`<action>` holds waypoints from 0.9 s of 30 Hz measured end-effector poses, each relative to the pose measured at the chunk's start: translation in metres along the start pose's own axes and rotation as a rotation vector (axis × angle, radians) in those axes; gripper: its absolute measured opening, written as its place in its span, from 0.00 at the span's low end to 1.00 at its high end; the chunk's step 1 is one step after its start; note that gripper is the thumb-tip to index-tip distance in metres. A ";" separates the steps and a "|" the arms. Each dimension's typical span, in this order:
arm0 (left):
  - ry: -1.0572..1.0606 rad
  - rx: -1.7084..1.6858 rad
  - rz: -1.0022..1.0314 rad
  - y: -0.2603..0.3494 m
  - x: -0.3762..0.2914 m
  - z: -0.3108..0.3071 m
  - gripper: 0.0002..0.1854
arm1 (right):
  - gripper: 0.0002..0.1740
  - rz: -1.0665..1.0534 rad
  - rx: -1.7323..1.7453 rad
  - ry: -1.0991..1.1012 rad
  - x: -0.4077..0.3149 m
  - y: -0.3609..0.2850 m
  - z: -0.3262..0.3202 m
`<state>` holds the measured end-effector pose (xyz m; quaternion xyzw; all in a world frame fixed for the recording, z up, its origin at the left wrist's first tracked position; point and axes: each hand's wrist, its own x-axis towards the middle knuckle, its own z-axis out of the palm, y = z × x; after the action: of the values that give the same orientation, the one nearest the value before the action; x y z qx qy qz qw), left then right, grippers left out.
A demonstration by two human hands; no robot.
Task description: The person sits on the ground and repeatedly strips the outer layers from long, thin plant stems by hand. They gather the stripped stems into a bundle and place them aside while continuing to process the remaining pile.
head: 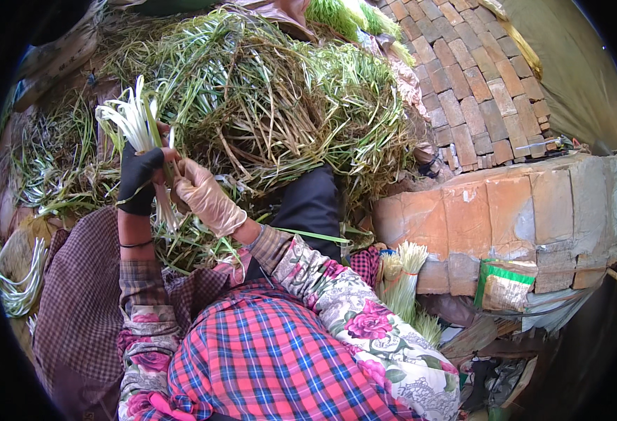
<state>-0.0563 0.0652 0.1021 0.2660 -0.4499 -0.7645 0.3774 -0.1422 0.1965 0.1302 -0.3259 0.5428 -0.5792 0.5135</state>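
Observation:
My left hand (142, 176), in a black glove that leaves the fingertips bare, grips a bunch of white-stemmed greens (139, 123), perhaps blanched chives. The pale stems fan out above the fist, and thin ends hang below it. My right hand (203, 194), in a thin translucent cream glove, is right against the bunch. Its thumb and fingers are closed on a stalk at the bunch's side; the fingers partly hide that stalk. Behind both hands rises a large heap of green and brown leaves and stalks (271, 105).
Tied pale bundles (406, 279) stand by my right side, beside a low brick wall (461, 221) with a green-and-white packet (506, 284) against it. Loose white stems (24, 284) lie far left. Brick paving (471, 89) and more greens (340, 16) are at the back.

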 end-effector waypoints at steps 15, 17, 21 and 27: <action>0.276 -0.426 0.248 0.030 0.000 -0.152 0.29 | 0.14 0.324 -1.454 -0.478 -0.082 0.044 -0.096; 0.262 -0.490 0.285 0.042 -0.008 -0.135 0.25 | 0.16 0.380 -1.548 -0.495 -0.085 0.054 -0.120; 0.235 -0.380 0.226 0.050 -0.016 -0.114 0.20 | 0.18 0.109 -0.866 -0.300 -0.047 0.030 -0.099; 0.165 -0.269 0.141 0.048 -0.009 -0.059 0.19 | 0.25 -0.523 -0.853 -0.148 0.007 0.028 -0.007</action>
<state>0.0094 0.0292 0.1185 0.2430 -0.3286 -0.7649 0.4979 -0.1434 0.1949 0.1009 -0.6720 0.5933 -0.3906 0.2097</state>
